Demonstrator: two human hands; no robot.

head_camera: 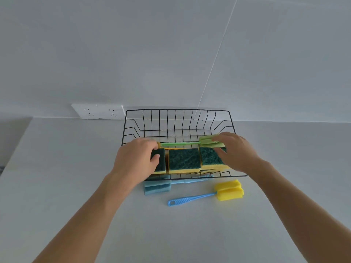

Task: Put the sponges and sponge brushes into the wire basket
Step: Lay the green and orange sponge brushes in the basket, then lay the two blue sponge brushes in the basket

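I see both hands, left (139, 158) and right (234, 151), pinching the green sponge brush (182, 143) over the wire basket (176, 110); releasing unevenly risks its handle snagging a wire.

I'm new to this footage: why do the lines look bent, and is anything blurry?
Head view: the wide-angle lens bows the wire basket rim and wall seam; lighting is soft and even, with faint shadows; the sponges and yellow sponge brush look fairly sharp.
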